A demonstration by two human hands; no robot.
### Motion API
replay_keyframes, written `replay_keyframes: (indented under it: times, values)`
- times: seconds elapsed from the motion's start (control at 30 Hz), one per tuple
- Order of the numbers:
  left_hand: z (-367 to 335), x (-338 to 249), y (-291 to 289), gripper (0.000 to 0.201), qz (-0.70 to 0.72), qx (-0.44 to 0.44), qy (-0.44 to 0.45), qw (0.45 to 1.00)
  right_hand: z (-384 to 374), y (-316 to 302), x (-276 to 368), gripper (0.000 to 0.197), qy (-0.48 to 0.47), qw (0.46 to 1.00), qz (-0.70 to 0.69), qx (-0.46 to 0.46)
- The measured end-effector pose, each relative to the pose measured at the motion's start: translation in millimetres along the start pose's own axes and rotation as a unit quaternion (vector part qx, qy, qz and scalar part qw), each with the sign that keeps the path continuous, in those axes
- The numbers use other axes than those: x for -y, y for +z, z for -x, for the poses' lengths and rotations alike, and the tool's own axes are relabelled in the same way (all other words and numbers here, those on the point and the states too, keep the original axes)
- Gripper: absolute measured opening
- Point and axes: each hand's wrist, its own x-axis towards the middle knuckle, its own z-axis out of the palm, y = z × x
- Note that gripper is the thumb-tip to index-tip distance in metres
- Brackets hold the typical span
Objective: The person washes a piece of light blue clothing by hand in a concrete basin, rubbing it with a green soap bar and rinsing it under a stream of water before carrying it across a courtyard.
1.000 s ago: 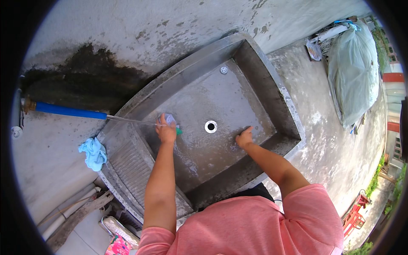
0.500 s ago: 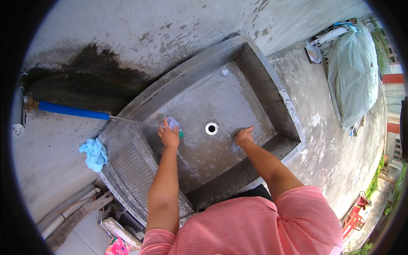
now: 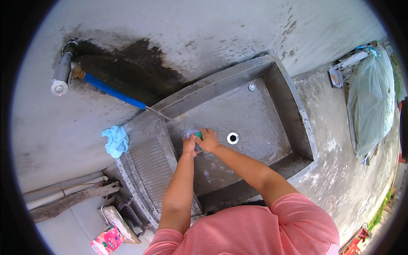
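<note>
Both hands meet over the left part of a grey concrete sink (image 3: 284,70). My left hand (image 3: 189,145) is closed round a small green and pale-purple item (image 3: 198,137), whose kind I cannot make out. From the right, my right hand (image 3: 209,140) curls over its green side, fingers closed against it. Most of the item is hidden by the fingers. Water (image 3: 159,113) runs from a blue hose (image 3: 114,92) and falls into the basin just beyond my hands.
A ribbed washboard slope (image 3: 146,170) forms the sink's left side, with a light-blue cloth (image 3: 116,141) on its outer corner. A white-ringed drain hole (image 3: 233,138) lies right of my hands. The hose joins a wall tap (image 3: 61,78). A large plastic-wrapped bundle (image 3: 369,100) stands at right.
My right hand has come left from the basin's right side to join my left hand at the green and pale-purple item. The whole view has shifted, showing more of the tap.
</note>
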Motion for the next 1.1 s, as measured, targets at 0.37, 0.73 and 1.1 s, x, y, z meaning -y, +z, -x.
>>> replay_keyframes:
  times: [0.37, 0.73, 1.1]
  values:
    - [5, -3, -37, 0.046, 0.382, 0.037, -0.137, 0.913, -47, 15, 48, 0.030, -0.050, 0.995, -0.001, 0.086]
    - [2, -16, -42, 0.065, 0.422, 0.303, -0.047, 0.853, -27, 10, 45, 0.021, -0.213, 0.969, -0.125, -0.019]
    - [-84, 8, -24, 0.035, 0.313, 0.188, 0.106, 0.925, -50, 29, 27, 0.045, -0.048, 0.994, -0.096, 0.010]
